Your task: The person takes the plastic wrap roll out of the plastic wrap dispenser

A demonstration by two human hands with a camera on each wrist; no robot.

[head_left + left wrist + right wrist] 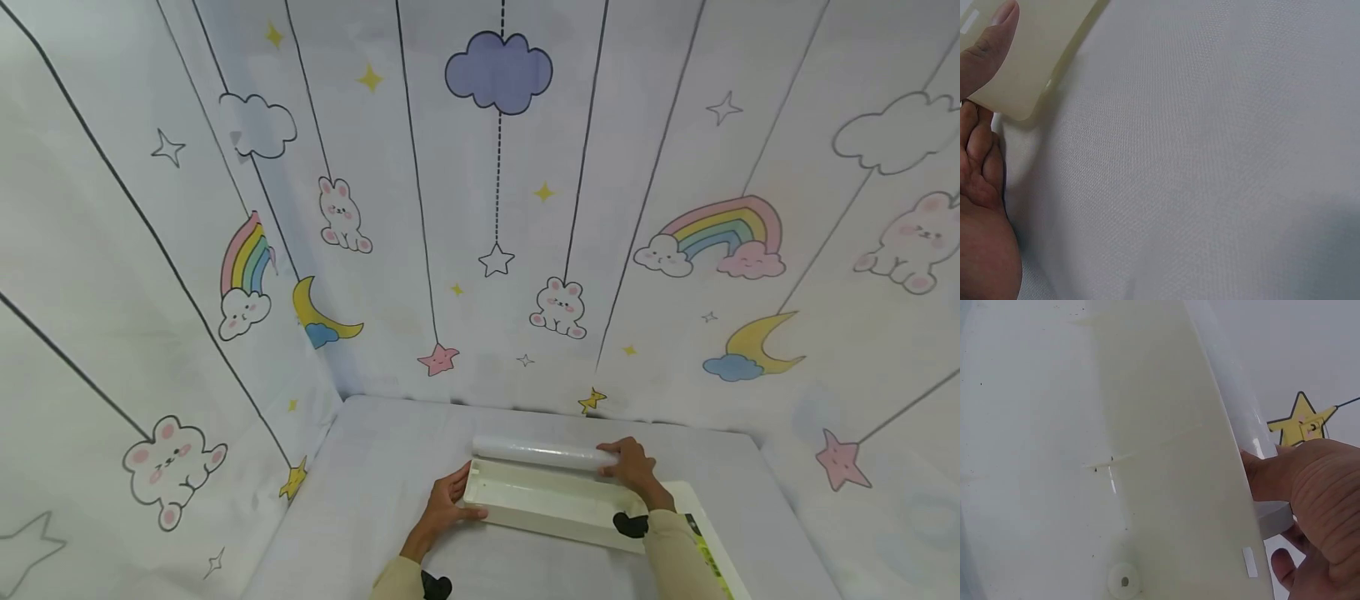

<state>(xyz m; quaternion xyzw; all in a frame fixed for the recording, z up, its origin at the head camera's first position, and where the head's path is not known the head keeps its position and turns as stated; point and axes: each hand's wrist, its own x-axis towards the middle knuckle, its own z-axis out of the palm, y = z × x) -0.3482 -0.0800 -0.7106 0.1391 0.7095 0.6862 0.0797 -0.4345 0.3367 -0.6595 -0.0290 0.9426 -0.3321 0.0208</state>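
A long cream plastic box (pixel 551 528), open at the top, lies on the white-covered table. My left hand (pixel 446 507) grips its left end; in the left wrist view the thumb (pixel 985 50) lies on the plastic and the other fingers curl beneath the end. Right behind the box lies a shiny clear-white roll of plastic film (pixel 532 452). My right hand (pixel 633 468) holds the roll's right end between thumb and fingers. In the right wrist view the pale core end (pixel 1275 520) shows beside that hand, past the box's wall (pixel 1210 487).
A flat white piece (pixel 681 495) with a black and yellow-green label (pixel 708 554) lies to the right, partly under my right sleeve (pixel 678 554). White fabric walls with printed clouds, stars and animals stand close behind the table (pixel 397 467) and at its sides.
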